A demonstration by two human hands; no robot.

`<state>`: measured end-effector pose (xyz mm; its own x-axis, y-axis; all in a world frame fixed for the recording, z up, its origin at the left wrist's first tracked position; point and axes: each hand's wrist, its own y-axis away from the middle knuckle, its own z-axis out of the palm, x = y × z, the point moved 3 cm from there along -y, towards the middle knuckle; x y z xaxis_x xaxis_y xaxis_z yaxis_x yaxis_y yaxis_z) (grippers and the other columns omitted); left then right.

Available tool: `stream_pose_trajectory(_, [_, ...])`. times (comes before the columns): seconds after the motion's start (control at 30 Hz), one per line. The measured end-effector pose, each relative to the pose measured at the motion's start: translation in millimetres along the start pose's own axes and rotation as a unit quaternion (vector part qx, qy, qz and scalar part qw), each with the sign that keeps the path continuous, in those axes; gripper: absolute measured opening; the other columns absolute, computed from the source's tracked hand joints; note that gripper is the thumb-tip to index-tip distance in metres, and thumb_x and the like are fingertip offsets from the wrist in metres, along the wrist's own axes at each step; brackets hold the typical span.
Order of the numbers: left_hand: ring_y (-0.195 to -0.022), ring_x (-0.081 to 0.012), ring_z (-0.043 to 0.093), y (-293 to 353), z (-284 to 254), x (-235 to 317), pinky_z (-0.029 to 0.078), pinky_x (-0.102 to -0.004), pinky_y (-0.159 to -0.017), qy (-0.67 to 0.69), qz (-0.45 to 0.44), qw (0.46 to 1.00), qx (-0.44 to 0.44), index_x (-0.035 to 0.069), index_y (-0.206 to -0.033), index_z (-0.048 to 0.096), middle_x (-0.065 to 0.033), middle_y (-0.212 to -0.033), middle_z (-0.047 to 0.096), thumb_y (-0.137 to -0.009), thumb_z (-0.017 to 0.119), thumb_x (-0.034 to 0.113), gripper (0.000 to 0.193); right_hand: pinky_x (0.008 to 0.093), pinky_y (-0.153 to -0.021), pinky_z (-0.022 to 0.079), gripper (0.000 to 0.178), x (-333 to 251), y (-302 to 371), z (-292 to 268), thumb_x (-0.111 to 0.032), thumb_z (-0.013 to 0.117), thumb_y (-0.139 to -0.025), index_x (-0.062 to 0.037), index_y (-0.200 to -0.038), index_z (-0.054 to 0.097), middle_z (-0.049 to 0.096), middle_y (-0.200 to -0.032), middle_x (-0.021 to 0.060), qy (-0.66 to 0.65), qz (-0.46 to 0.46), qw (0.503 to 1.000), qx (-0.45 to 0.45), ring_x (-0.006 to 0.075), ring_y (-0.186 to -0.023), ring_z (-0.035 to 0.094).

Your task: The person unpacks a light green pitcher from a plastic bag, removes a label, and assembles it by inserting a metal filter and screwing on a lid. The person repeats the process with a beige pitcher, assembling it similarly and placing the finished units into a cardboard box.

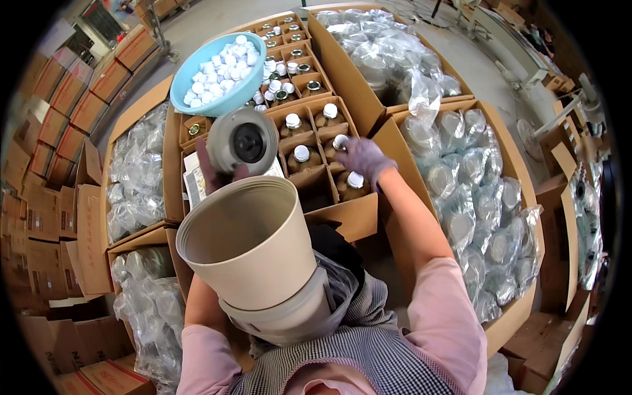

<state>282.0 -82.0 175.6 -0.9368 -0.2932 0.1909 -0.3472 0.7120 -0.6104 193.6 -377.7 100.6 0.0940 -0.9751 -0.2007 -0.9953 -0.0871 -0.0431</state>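
My gloved left hand (212,166) is wrapped round the side of a grey, round, lid-like piece (229,146) with a black centre. Below it, an open beige cylindrical tub (263,273) leans near my chest. My gloved right hand (368,160) reaches over a divided carton (352,214), its fingertips closed at the white cap (340,141) of a bottle. More bottles stand upright in the carton's cells, among them one with a white cap (301,153) left of my right hand and another bottle (352,187) just below it. The front left cell shows no bottle.
A light-blue basin (181,79) of loose white caps (224,72) rests on the cartons at the far left. Large cartons with plastic-wrapped clear containers flank me, left (138,171) and right (461,217). Another carton (388,56) stands beyond. Closed boxes (92,82) are stacked farther left.
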Motion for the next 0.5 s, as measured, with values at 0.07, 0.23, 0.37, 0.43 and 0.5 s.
stream_pose_trajectory(0.07, [-0.107,-0.0236,0.05,16.2,-12.4,-3.1,0.037,-0.0451,-0.094,0.164,-0.128,0.978,0.026,0.011,-0.144,0.048,-0.0083,-0.12,0.048,-0.094,0.061,0.028,0.054,0.0427,-0.095,0.051,0.04,-18.4,14.6,36.7,-0.038,0.055,-0.093,-0.0056,-0.114,0.066,0.066,-0.12,0.0152,0.056,0.086,0.978,-0.181,0.0318,-0.111,0.064])
stream_pose_trajectory(0.23, [-0.088,-0.0137,0.049,51.8,4.5,-2.7,0.041,-0.03,-0.081,0.523,-0.352,0.772,0.083,0.007,-0.144,0.048,-0.0018,-0.102,0.048,-0.096,0.063,0.024,0.053,0.0423,-0.1,0.047,0.054,-27.4,24.4,43.9,-0.045,0.065,-0.087,-0.0144,-0.131,0.055,0.062,-0.128,0.0132,0.097,0.141,0.971,-0.169,0.0297,-0.128,0.051])
stream_pose_trajectory(0.37, [-0.094,-0.0135,0.058,58.4,17.3,-25.2,0.049,-0.028,-0.09,0.494,-0.405,0.762,0.103,0.005,-0.132,0.061,-0.0029,-0.112,0.059,-0.098,0.06,0.017,0.036,0.0455,-0.094,0.052,0.056,-12.8,26.6,43.2,-0.051,0.062,-0.088,-0.0104,-0.126,0.056,0.062,-0.127,0.0178,0.053,0.112,0.966,-0.227,0.0369,-0.11,0.065])
stream_pose_trajectory(0.43, [-0.096,-0.0133,0.058,58.9,11.1,-38.7,0.049,-0.0289,-0.09,0.502,-0.352,0.787,0.071,0.005,-0.126,0.063,-0.0035,-0.112,0.06,-0.098,0.06,0.022,0.033,0.0452,-0.093,0.052,0.054,-25.6,18.9,13.7,-0.051,0.06,-0.088,-0.0094,-0.123,0.058,0.064,-0.122,0.0182,0.061,0.11,0.972,-0.198,0.0357,-0.109,0.065])
stream_pose_trajectory(0.5, [-0.094,-0.0152,0.059,43.8,0.8,-35.6,0.05,-0.0311,-0.087,0.256,-0.165,0.951,0.059,0.006,-0.118,0.066,-0.0059,-0.109,0.063,-0.1,0.055,0.035,0.035,0.0445,-0.085,0.054,0.047,-38.9,18.6,-36.2,-0.051,0.056,-0.089,-0.0092,-0.111,0.062,0.069,-0.108,0.016,0.074,0.069,0.991,-0.081,0.0321,-0.102,0.067])
